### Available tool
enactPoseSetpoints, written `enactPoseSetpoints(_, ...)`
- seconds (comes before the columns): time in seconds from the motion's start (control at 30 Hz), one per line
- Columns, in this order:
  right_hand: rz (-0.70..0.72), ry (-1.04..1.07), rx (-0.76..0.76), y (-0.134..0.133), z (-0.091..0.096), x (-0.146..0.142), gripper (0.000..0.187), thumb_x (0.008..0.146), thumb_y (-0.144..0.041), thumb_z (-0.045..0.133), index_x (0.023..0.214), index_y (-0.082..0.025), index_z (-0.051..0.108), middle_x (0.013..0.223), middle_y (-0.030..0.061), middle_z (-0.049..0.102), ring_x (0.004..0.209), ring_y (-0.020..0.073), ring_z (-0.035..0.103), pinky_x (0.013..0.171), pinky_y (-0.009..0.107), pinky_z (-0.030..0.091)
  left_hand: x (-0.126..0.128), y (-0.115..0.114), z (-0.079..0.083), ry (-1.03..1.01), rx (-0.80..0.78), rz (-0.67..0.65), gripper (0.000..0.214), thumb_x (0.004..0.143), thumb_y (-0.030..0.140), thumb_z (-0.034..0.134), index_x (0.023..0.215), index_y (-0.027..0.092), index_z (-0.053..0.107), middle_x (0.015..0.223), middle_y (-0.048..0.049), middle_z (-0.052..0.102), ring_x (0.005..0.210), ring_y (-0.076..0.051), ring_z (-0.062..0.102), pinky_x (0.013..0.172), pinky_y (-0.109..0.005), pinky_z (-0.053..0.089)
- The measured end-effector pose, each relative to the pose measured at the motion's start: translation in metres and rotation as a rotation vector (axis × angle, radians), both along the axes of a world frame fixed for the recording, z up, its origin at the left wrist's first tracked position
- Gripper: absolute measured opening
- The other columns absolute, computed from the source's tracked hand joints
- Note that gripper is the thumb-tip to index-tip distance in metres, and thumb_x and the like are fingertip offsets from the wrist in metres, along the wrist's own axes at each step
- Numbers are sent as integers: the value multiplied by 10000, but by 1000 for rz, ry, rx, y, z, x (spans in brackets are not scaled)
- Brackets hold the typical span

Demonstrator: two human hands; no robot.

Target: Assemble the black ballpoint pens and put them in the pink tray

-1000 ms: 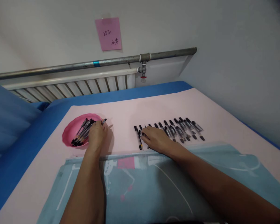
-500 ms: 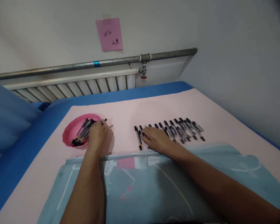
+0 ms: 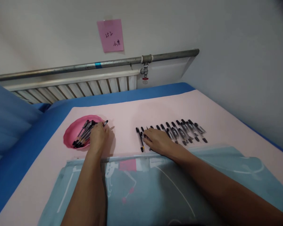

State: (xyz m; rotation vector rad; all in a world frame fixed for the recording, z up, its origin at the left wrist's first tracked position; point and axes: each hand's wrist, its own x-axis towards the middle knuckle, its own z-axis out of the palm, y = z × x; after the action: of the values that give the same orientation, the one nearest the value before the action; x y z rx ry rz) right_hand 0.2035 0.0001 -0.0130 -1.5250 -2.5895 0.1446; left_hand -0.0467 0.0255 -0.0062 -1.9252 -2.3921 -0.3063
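Note:
A pink bowl on the pink sheet holds several black pens. My left hand rests at the bowl's right rim with its fingers curled round a black pen whose tip sticks out past them. A row of several black pens lies side by side to the right. My right hand lies on the left end of that row, fingertips pressed on a pen there.
A blue-grey printed cloth covers the near part of the surface under my forearms. Blue bedding borders the pink sheet. A radiator, a metal pipe and a pink note are on the wall behind.

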Motion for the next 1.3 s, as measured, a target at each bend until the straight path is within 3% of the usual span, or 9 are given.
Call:
enactPoseSetpoints(0.5,-1,29,-10,0,0,1,158,861,-222,420,860,-157,563,838,64,606,774,166,548,617,251,286,-1,1,-2,-18,13,3,309,828,279,385,1011,110,567,932,-145,656,862,-263,616,708,-313,438)
enactPoseSetpoints(0.73,2,27,10,1,-1,0,146,851,-226,438,822,-161,565,819,56,607,760,165,547,614,255,287,4,-2,0,77,70,-29,329,808,266,422,1036,84,573,964,-165,635,918,-276,589,760,-333,431)
enactPoseSetpoints(1.03,10,19,-14,-1,4,1,153,852,-228,431,828,-152,562,834,68,604,767,166,538,625,254,293,-3,-2,8,-28,-21,-65,316,860,231,346,998,109,603,925,-147,665,868,-256,611,715,-316,430)
enactPoseSetpoints(1.2,-2,21,-20,-1,5,1,156,857,-222,423,822,-158,560,844,64,607,774,162,543,624,250,296,-7,-3,7,-57,68,-75,281,828,233,397,972,126,613,904,-128,663,852,-247,601,723,-314,432)
enactPoseSetpoints(1.3,-24,28,-23,-1,4,1,166,864,-212,412,844,-160,568,863,64,612,792,163,548,637,248,304,-6,-3,6,-15,227,-7,282,813,241,411,941,103,620,919,-160,636,879,-277,576,751,-360,429)
